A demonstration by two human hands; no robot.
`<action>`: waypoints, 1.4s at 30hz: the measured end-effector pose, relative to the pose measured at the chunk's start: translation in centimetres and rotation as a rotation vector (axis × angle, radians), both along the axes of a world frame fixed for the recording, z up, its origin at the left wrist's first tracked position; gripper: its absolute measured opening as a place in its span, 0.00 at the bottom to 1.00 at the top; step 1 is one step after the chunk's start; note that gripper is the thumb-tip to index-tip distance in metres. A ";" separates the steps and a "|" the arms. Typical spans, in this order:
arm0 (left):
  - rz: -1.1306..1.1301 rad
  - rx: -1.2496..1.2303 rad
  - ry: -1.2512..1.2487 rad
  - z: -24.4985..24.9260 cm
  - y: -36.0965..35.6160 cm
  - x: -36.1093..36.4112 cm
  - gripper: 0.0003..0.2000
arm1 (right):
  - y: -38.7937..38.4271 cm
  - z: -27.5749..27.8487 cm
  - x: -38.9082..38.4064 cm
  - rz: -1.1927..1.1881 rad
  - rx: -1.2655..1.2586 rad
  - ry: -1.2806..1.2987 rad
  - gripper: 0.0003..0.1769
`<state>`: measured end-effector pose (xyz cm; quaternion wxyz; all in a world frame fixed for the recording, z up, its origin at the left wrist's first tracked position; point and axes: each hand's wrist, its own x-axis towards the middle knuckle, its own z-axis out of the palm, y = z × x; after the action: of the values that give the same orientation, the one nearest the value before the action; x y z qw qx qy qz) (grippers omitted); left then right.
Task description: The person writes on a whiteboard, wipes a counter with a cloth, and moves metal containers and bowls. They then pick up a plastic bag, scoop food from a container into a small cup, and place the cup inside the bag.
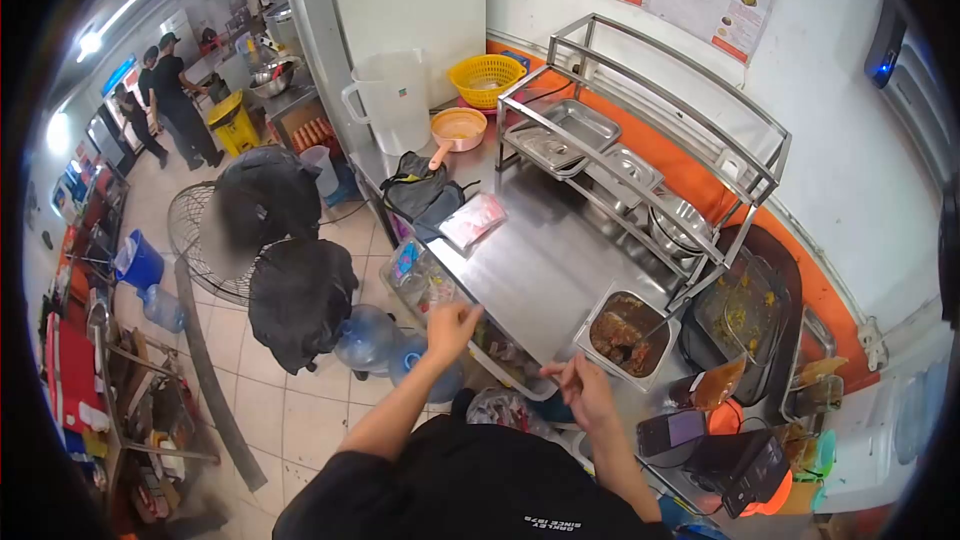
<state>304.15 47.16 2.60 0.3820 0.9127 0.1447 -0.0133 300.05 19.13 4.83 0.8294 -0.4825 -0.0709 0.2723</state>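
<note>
My left hand (452, 330) is raised over the counter's front edge, fingers curled together; anything between them is too small to make out. Beneath it, open containers (430, 290) with small packets stand along that edge. My right hand (588, 392) is at the near end of the steel counter (510, 270), its fingers partly spread and nothing visible in them. Just beyond it sits a square metal pan (652, 365) of chunky reddish-brown food with a utensil. Farther along the counter lies a pink-and-white packet (472, 221), next to a gray-black bag (425, 190).
A steel rack (640, 90) holds metal trays. A white pitcher (393, 105), pink pan (459, 128) and yellow basket (486, 78) stand at the far end. Phone (670, 432) and terminal (755, 475) are near right. Water jugs (367, 340) and people (175, 90) are left.
</note>
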 end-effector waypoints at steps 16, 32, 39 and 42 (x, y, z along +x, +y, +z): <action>-0.373 0.402 -0.255 -2.2 -0.9 16.7 0.39 | 0.3 3.5 -3.7 -0.230 -0.258 -0.010 0.15; -0.811 -0.070 -0.519 7.0 -6.7 1.3 0.43 | 3.0 5.5 1.5 -0.613 -0.786 -0.422 0.13; -0.836 0.016 -0.496 7.7 -5.5 1.1 0.41 | 4.0 4.2 2.5 -0.635 -0.725 -0.366 0.09; -0.822 -0.042 -0.475 7.9 -4.7 2.0 0.40 | 5.7 5.7 3.2 -0.675 -0.623 -0.377 0.10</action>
<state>306.14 42.45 10.45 0.3860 0.8641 -0.3202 0.0426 303.21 24.87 10.57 0.6604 -0.7444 0.0253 -0.0954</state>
